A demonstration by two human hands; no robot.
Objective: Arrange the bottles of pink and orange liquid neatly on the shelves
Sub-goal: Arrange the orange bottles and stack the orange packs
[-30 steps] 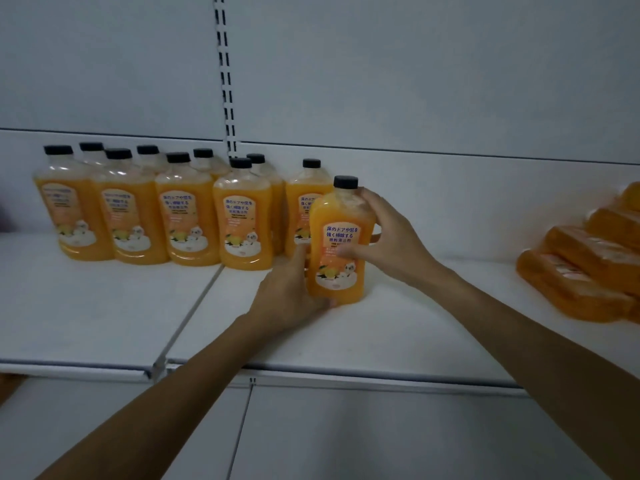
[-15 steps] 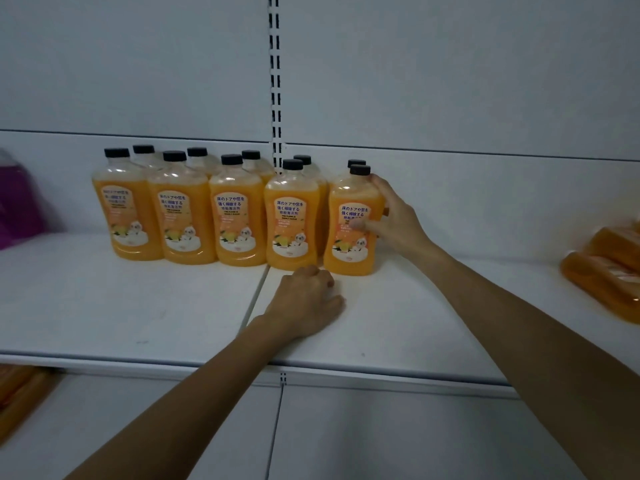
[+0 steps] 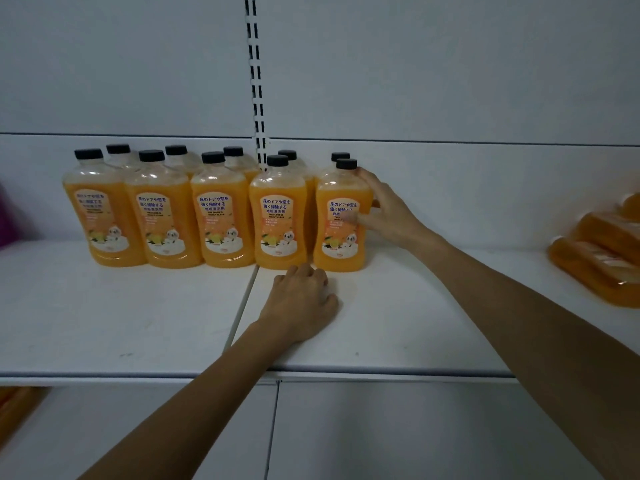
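The orange bottles (image 3: 221,216) stand upright at the back of the white shelf (image 3: 398,313) in two ranks, front and rear, labels facing out and black caps on. The end bottle (image 3: 341,223) closes the front rank at its right, just beside its neighbour with a thin gap between them, and another cap shows directly behind it. The right hand (image 3: 384,209) grips this end bottle from its right side: the thumb lies across the label (image 3: 341,216) and the fingers (image 3: 367,176) curl round the shoulder and the back. The left hand (image 3: 301,299) rests knuckles-up on the shelf just in front of the bases of the two rightmost front bottles, its fingers (image 3: 304,271) loosely curled and holding nothing; whether they touch a base cannot be told. Full nearly to the neck, such a bottle is likely heavy for its size, with stiff, smooth plastic walls that could slip in a light grasp. The pinched waist behind the label looks the surest place to hold, with the base slid rather than lifted for small corrections, since a tall, narrow bottle may tip against its neighbours. To the far right, well apart, lie flat orange packs (image 3: 599,258), blurred, and a pink object (image 3: 7,216) shows at the left edge.
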